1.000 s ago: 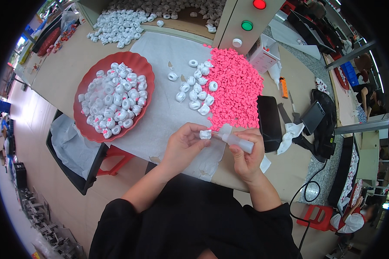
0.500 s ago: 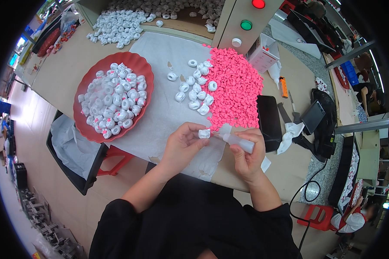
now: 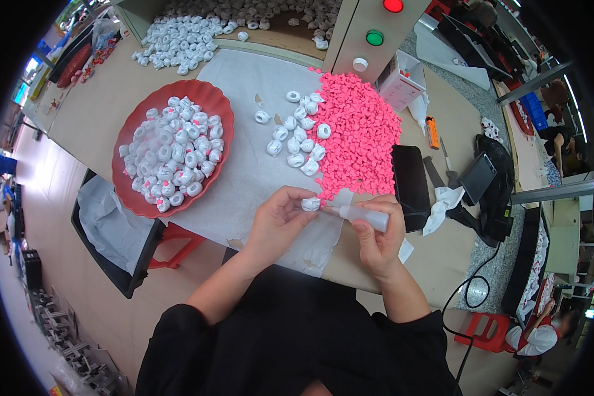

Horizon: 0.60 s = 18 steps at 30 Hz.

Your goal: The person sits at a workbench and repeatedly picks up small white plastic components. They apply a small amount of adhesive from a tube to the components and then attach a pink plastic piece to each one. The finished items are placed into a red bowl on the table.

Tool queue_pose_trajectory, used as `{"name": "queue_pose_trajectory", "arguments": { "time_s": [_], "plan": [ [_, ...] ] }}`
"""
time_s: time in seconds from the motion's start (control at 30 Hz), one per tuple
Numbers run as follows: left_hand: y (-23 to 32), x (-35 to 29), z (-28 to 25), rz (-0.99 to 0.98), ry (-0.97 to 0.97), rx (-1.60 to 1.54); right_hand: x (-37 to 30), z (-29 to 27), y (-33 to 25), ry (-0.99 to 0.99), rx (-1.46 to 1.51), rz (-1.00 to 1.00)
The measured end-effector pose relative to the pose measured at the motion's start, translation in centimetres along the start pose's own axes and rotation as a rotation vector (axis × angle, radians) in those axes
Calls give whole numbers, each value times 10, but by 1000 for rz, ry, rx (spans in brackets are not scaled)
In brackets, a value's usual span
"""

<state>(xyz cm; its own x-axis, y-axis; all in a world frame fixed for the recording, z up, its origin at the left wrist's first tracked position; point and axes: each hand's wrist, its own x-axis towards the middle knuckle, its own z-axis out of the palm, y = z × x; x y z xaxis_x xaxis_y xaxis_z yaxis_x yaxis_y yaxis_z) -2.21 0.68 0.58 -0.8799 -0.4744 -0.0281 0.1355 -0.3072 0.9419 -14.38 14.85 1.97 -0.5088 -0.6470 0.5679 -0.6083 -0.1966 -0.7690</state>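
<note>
My left hand (image 3: 274,223) is closed, pinching a small white rounded piece (image 3: 310,204) between its fingertips. In my right hand (image 3: 381,239) lies a translucent squeeze bottle (image 3: 368,217), its narrow nozzle pointing left at the white piece. Whether the nozzle touches the piece, I cannot tell. Just beyond both hands spreads a large heap of small pink pieces (image 3: 360,135). Loose white ring-like pieces (image 3: 296,160) lie along the heap's left side on white sheeting (image 3: 244,132).
A scalloped red dish (image 3: 226,109) full of white pieces, some with pink bits, stands left. More white pieces (image 3: 178,43) lie at the back. A black phone (image 3: 410,181), an orange lighter (image 3: 432,132) and a white box (image 3: 399,86) sit right. Below left is a lined black tray (image 3: 112,224).
The white piece has turned slightly in my left fingertips and now shows dark marks. The bottle has tilted a little flatter. Both hands stay in nearly the same place.
</note>
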Motion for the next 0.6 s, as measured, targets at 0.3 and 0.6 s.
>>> {"name": "queue_pose_trajectory", "arguments": {
  "time_s": [0.3,0.6],
  "plan": [
    [-1,0,1,27,-6,22,2,1,-2,-17,-16,-25],
    [-5,0,-3,-3,-34,32,-1,3,0,-11,-6,-15]
  ]
}}
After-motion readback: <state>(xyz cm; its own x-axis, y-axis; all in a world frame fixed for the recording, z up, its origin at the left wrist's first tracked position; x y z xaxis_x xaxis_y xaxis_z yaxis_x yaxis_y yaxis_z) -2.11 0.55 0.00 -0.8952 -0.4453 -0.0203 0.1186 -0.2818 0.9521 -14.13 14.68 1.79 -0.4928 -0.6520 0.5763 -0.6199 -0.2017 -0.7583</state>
